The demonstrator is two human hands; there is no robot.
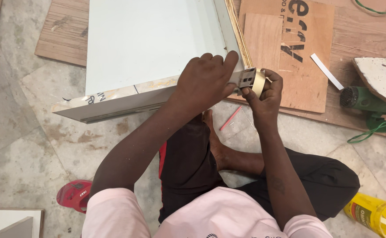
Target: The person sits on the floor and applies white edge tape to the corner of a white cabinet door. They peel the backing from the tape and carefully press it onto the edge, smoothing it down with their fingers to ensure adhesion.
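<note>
**Both hands at the near corner of a white panel**

The left hand (206,81) lies flat over the near right corner of the white panel (149,44), fingers curled over its edge and pressed down; it clamps the board rather than pinching anything.

The right hand (266,90) sits just beside it, to the outside of that corner. Its fingers are closed around a small roll of beige edge tape (260,82), held against a grey slotted metal piece (247,77) that sits between the two hands, touching the panel's corner. Whether the metal piece is fixed to the panel or held loose cannot be told.

From the grip, the panel runs away and to the left; its right-hand edge, showing bare plywood layers, runs straight away from the right hand. The right hand is the nearer one to that edge.

Both forearms reach forward from the seated body, left elbow bent outward, right wrist cocked inward.

Beyond the right hand lie a brown plywood sheet (290,53), a green power tool (365,103) and a yellow bottle (374,213).
</note>
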